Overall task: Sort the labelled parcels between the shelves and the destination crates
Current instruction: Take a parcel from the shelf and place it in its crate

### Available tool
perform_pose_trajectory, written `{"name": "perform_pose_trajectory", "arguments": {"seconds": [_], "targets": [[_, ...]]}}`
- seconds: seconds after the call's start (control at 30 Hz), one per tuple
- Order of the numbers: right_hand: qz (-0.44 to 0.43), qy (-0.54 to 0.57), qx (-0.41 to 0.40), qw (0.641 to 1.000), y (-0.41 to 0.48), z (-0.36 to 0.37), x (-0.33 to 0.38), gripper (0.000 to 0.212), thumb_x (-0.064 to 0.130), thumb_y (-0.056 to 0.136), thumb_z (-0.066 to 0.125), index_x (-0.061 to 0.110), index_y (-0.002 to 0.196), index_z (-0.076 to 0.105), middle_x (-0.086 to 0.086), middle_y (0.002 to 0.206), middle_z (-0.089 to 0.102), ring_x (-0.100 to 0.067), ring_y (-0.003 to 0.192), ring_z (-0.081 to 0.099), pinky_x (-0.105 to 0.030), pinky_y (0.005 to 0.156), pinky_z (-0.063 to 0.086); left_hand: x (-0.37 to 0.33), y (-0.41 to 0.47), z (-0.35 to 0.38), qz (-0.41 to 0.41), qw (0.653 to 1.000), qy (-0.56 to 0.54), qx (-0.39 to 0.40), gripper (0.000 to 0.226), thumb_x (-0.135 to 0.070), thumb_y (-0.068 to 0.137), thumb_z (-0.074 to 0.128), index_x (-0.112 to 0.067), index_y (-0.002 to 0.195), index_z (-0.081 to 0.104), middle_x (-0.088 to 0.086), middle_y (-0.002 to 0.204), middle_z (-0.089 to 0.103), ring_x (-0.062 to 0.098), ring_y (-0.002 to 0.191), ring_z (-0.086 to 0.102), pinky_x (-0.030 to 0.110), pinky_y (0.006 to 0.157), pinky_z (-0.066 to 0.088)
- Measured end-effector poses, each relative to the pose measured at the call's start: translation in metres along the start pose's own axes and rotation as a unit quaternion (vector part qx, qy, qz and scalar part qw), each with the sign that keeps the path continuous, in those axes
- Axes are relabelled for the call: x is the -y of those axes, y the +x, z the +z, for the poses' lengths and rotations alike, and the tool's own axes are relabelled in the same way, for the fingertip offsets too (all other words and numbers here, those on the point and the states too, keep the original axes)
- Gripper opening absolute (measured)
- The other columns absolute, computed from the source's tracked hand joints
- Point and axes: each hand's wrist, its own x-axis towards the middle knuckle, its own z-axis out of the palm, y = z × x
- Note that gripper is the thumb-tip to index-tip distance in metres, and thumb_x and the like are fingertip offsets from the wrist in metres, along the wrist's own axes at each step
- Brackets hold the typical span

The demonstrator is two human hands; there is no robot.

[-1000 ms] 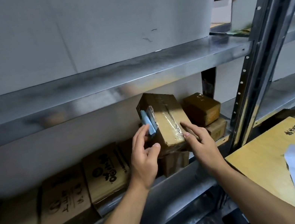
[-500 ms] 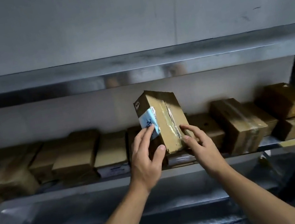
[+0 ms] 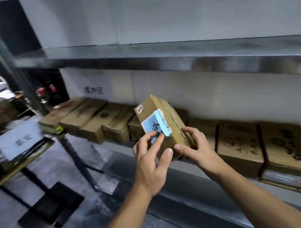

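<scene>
Just in front of the lower shelf (image 3: 190,194) — above its front rim — both hands hold one cardboard parcel (image 3: 170,116), tilted. The left hand (image 3: 150,161) pinches it, fingers on its blue label (image 3: 153,125), thumb below; the right hand (image 3: 197,148) grips its lower right edge. Other cardboard boxes (image 3: 239,144) line the shelf behind.

Bare forearms (image 3: 115,224) — left hand (image 3: 150,166), right hand (image 3: 196,148) likewise bare, nails trimmed short.
</scene>
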Motion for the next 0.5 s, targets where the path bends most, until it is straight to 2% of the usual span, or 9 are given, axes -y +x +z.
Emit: {"name": "perform_pose_trajectory", "arguments": {"seconds": [0.07,0.17,0.23,0.33,0.4,0.5], "targets": [[-0.004,0.039,0.035,0.999,0.024,0.027,0.000,0.075,0.085,0.058,0.075,0.060,0.124,0.049,0.014,0.142,0.039,-0.018,0.131,0.050,-0.051,0.105,0.051,0.015,0.001,-0.026,-0.013,1.000,0.000,-0.027,0.058,-0.055,0.092,0.042,-0.021,0.137,0.054,0.001,0.144,0.039,0.021,0.135,0.038,0.011,0.107,0.031],[-0.015,0.083,0.080,0.993,0.057,0.069,0.008,0.072,0.083,0.059,0.075,0.055,0.123,0.054,0.002,0.141,0.050,-0.024,0.127,0.056,-0.055,0.106,0.049,0.034,0.004,-0.067,-0.042,0.996,-0.017,-0.075,0.047,-0.050,0.092,0.046,-0.030,0.134,0.052,-0.002,0.144,0.039,0.016,0.135,0.042,0.017,0.102,0.042],[-0.021,0.100,0.117,0.988,0.077,0.098,0.022,0.065,0.078,0.065,0.074,0.052,0.122,0.056,0.005,0.136,0.056,-0.020,0.124,0.059,-0.055,0.105,0.050,0.045,0.008,-0.094,-0.075,0.988,-0.037,-0.128,0.043,-0.045,0.091,0.049,-0.030,0.131,0.053,-0.005,0.141,0.041,0.003,0.131,0.045,0.012,0.091,0.047],[-0.021,0.132,0.187,0.973,0.106,0.138,0.040,0.051,0.065,0.071,0.070,0.049,0.119,0.059,0.017,0.126,0.062,-0.013,0.120,0.061,-0.052,0.105,0.051,0.066,0.019,-0.134,-0.122,0.966,-0.029,-0.228,0.041,-0.029,0.091,0.053,-0.022,0.131,0.053,0.001,0.139,0.043,-0.021,0.118,0.042,0.001,0.088,0.040],[-0.031,0.129,0.223,0.966,0.127,0.162,0.048,0.053,0.063,0.071,0.069,0.047,0.121,0.060,0.018,0.124,0.063,-0.016,0.120,0.061,-0.051,0.104,0.051,0.085,0.028,-0.161,-0.143,0.952,-0.001,-0.272,0.039,-0.019,0.094,0.057,-0.021,0.133,0.050,0.006,0.140,0.042,-0.027,0.112,0.040,-0.003,0.087,0.035],[-0.028,0.135,0.281,0.950,0.157,0.197,0.059,0.056,0.060,0.068,0.069,0.045,0.121,0.062,0.017,0.120,0.065,-0.015,0.111,0.065,-0.046,0.095,0.057,0.111,0.043,-0.200,-0.169,0.932,0.021,-0.318,0.044,-0.004,0.097,0.055,-0.017,0.138,0.047,0.010,0.143,0.039,-0.032,0.105,0.040,-0.006,0.082,0.032]]}}
